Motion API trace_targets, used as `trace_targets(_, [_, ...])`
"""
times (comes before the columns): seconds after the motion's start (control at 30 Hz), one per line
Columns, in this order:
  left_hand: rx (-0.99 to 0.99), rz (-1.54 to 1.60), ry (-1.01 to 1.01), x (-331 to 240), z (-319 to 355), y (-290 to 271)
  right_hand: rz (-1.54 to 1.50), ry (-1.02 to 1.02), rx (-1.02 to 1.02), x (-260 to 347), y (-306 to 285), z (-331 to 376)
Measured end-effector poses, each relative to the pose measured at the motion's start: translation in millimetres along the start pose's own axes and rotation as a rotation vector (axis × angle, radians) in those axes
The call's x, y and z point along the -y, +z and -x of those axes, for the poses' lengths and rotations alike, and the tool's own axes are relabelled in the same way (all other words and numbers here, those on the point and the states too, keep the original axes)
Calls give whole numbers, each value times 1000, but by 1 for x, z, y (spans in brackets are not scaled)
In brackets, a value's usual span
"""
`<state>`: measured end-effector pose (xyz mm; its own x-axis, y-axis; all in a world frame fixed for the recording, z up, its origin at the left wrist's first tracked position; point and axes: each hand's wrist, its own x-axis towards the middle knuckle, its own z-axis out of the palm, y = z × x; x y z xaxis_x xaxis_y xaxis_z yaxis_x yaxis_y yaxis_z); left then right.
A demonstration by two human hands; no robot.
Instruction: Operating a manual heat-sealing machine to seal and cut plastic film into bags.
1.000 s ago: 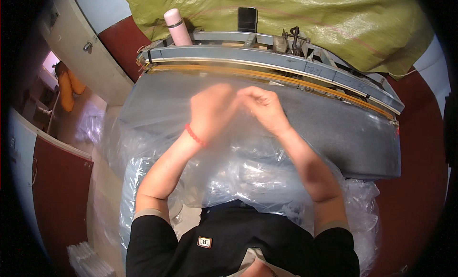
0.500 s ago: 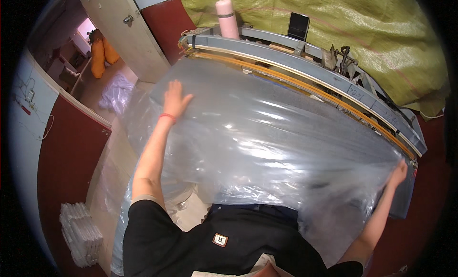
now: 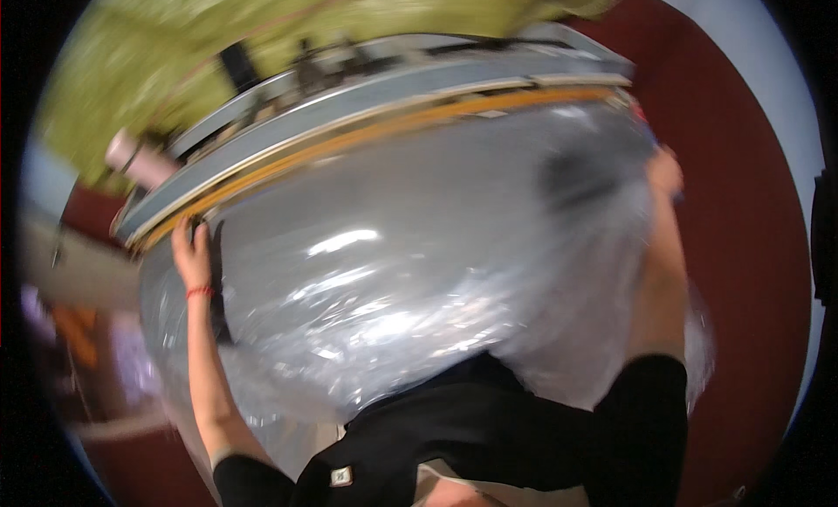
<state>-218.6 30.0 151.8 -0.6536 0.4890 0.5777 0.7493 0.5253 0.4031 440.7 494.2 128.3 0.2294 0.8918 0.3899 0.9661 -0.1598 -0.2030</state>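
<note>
A large clear plastic sheet (image 3: 367,236) lies over a grey bench top and falls in wrinkled folds toward my body. My left hand (image 3: 194,258), with a red band at its wrist, rests at the sheet's far left corner, its thumb and fingers apart, just short of the orange strip (image 3: 349,143). At the right end, my right hand (image 3: 665,172) is closed on the sheet's edge, beside the bench corner. Motion blur softens both hands, and the right fingertips are partly hidden.
Behind the orange strip runs a long grey metal bar (image 3: 393,88) across the bench. A pink bottle (image 3: 141,160) and a dark flat object (image 3: 238,66) stand behind it, before a yellow-green tarp (image 3: 175,44). A dark red and pale wall (image 3: 742,201) rises at right.
The view has swung to the right. My left hand has moved up to the bench's far left end, and my right hand has gone to the far right corner with the sheet's edge.
</note>
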Motion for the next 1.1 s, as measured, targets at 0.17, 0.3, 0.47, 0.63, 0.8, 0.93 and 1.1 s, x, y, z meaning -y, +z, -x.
trace_targets(0.17, [739,981,41,-224,62,37,-20,-2,-44,2,0,-2])
trace_targets(0.3, [1552,1359,172,-364,146,63,-83,14,-103,1,6,-3])
trace_targets(0.47, [2052,1255,-274,-442,203,73,-119,-8,-105,-3,6,-4])
trace_targets(0.63, [2084,1587,359,-390,169,13,-63,-30,-88,-2,2,-1])
trace_targets(0.8, [1235,2206,442,-281,117,-60,-28,-24,-70,0,-4,3])
trace_targets(0.93, [586,2123,227,-157,107,-131,-44,-8,-32,2,-7,4])
trace_targets(1.1, [35,1766,-2,3,130,-240,-7,-27,-2,1,2,0])
